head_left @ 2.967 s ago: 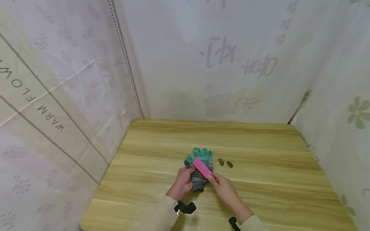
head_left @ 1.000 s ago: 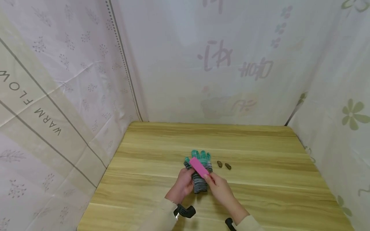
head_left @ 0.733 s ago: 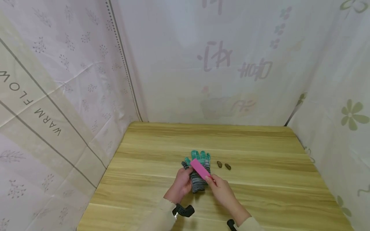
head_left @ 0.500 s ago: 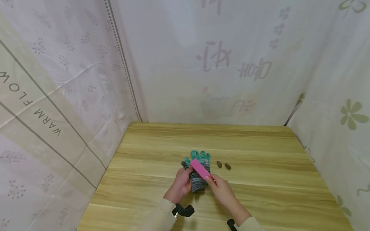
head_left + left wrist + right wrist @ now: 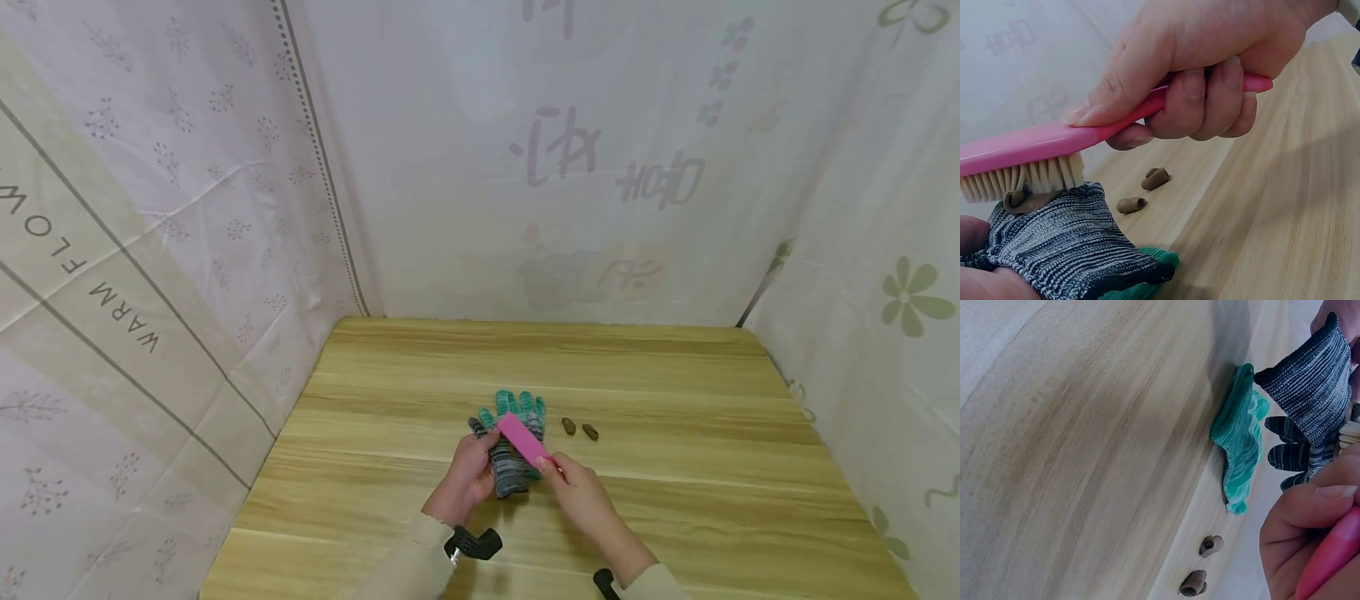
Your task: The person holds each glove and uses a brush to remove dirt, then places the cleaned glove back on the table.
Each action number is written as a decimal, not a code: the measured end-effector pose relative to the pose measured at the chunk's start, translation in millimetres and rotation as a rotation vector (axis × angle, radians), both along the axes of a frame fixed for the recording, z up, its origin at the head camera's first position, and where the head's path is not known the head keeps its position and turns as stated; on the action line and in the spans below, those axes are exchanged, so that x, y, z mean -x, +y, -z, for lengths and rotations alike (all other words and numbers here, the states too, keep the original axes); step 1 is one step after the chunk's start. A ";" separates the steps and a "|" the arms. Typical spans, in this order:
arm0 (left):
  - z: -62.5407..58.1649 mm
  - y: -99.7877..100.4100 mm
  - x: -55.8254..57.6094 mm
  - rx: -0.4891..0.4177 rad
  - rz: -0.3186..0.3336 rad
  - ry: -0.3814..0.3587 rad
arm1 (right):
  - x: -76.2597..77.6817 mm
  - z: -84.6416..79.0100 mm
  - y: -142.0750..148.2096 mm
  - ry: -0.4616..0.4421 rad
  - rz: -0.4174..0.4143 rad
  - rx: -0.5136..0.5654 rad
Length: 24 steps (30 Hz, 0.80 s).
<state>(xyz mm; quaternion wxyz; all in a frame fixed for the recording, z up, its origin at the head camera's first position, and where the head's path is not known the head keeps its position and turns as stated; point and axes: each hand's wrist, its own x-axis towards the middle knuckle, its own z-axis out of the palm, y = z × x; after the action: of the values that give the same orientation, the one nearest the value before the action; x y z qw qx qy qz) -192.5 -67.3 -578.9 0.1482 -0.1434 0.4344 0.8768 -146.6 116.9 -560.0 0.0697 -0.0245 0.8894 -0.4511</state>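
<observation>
A person's two bare hands work over a wood-grain desk (image 5: 675, 383). The right hand (image 5: 585, 497) has a firm grip on the handle of a pink brush (image 5: 522, 440), fingers curled round it and thumb along the top. The left hand's (image 5: 467, 477) grip is closed on a gray striped glove (image 5: 512, 479), its cuff toward the person, held up above the desk.

The brush lies slantwise over the glove, its pale bristles (image 5: 1054, 174) facing down. A brown clump (image 5: 1030, 202) sits on the glove against the bristle tips.

Beneath and beyond the gray glove, a green glove (image 5: 1241, 440) rests on the desk, its fingers pointing away from the person. To the right of the gloves, two small brown curled bits (image 5: 568, 427) lie on the desk, near each other but apart.

The person wears pale sleeves (image 5: 405, 558), with a black device (image 5: 474, 544) at the left wrist and part of another at the right. Printed cloth (image 5: 450, 167) hangs round the desk's back and sides.
</observation>
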 end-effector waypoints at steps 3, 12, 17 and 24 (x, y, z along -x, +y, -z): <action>0.2 -1.2 -0.3 0.001 -0.001 0.004 | 0.0 -0.3 0.2 -0.004 0.003 -0.002; -0.4 -3.6 0.4 -0.014 0.007 0.001 | -1.0 2.7 2.9 -0.012 0.016 -0.001; -0.6 -4.6 1.3 -0.020 0.001 -0.012 | 0.8 5.1 4.8 -0.009 0.011 -0.008; 3.7 -4.4 -0.1 0.001 0.009 -0.015 | 1.6 6.3 7.3 -0.049 0.002 0.004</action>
<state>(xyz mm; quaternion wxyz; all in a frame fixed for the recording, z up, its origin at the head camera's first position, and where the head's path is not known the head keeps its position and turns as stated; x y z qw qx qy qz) -192.4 -71.7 -582.6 0.1552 -0.1481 0.4343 0.8748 -148.2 124.1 -566.3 0.0910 -0.0127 0.8866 -0.4533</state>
